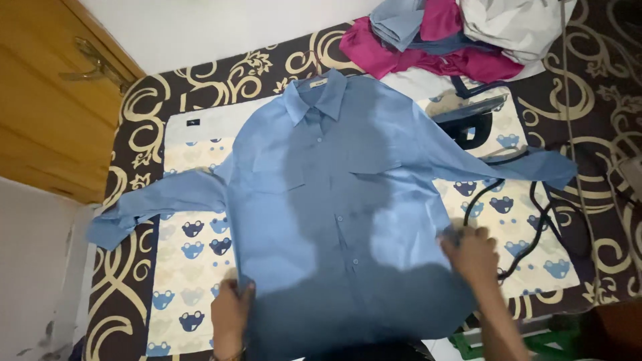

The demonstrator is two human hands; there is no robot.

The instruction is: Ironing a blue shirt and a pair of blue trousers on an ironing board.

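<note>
A light blue button-up shirt (334, 180) lies spread front-up on a white cloth with blue animal prints (190, 247), collar away from me and both sleeves stretched out sideways. My left hand (231, 311) grips the shirt's lower left hem corner. My right hand (471, 254) pinches the lower right edge of the shirt. My shadow falls down the middle of the shirt.
A dark blue iron (478, 120) stands at the right on the printed cloth, its black cord (535, 227) looping near my right hand. A pile of magenta, blue and white clothes (448, 33) lies at the back. A wooden door (47, 93) stands at the left.
</note>
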